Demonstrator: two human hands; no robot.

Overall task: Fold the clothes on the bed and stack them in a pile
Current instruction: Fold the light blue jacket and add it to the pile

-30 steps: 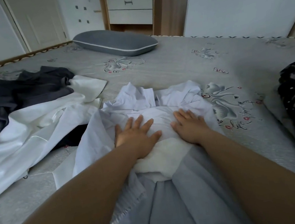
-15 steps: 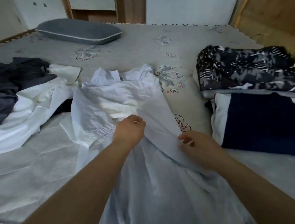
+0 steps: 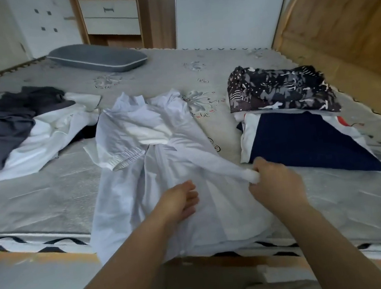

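A pale white-lilac garment [image 3: 135, 136] lies spread down the middle of the bed, its lower part draped over the front edge. My right hand [image 3: 273, 184] is shut on the cuff of its right sleeve, stretched out to the right. My left hand [image 3: 179, 199] rests flat on the garment's lower middle, fingers loosely apart. A stack of folded clothes sits at the right: a dark patterned piece [image 3: 281, 90] on top of a navy and white one [image 3: 304, 140]. Unfolded dark grey [image 3: 2, 124] and white clothes [image 3: 47, 140] lie heaped at the left.
A grey pillow [image 3: 97, 57] lies at the far side of the bed [image 3: 48, 202]. A wooden drawer unit [image 3: 110, 17] stands behind it, with a wooden panel [image 3: 342, 22] at the right. The bed's front edge with a black zigzag trim [image 3: 28, 241] runs below my arms.
My hands left the top of the garment. The right hand took hold of the sleeve cuff and pulled it out rightward; the left hand moved down onto the garment. The view pulled back.
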